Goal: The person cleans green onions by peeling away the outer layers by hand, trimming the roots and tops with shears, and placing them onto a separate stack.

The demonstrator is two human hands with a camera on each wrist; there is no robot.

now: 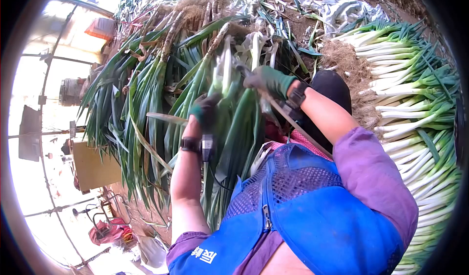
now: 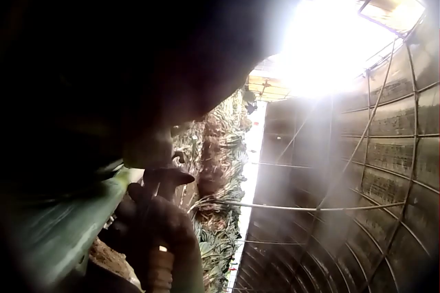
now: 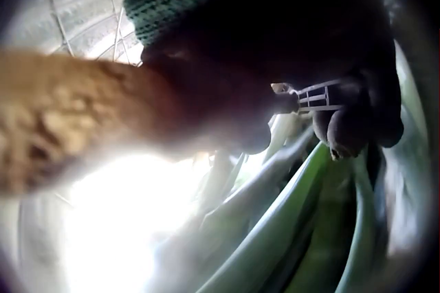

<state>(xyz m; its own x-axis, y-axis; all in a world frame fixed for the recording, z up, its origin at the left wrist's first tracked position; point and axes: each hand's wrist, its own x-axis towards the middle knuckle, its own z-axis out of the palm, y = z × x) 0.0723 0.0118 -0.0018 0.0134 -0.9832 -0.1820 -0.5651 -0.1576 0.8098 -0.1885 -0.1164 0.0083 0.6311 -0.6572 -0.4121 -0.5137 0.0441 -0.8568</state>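
Note:
In the head view my gloved left hand [image 1: 207, 110] grips a large green onion [image 1: 226, 70], its pale shaft pointing up and its broad green leaves hanging toward my lap. Close to its right, my gloved right hand [image 1: 268, 80] holds what looks like an air blow gun [image 1: 239, 67], a slim grey nozzle aimed at the shafts. A tan hose [image 1: 293, 121] runs from that hand down past my vest. Green leaves [image 3: 295, 217] hang below the right hand in its wrist view. The left wrist view is mostly dark, with a green leaf [image 2: 62, 231] at lower left.
Unpeeled green onions [image 1: 146, 89] with roots and dry skins are heaped left and ahead. A long row of clean white-shafted ones [image 1: 405, 114] lies on the right, roots inward. A white plastic sack [image 1: 349, 14] and leaf scraps lie beyond. My dark knee [image 1: 332, 89] is beside the right wrist.

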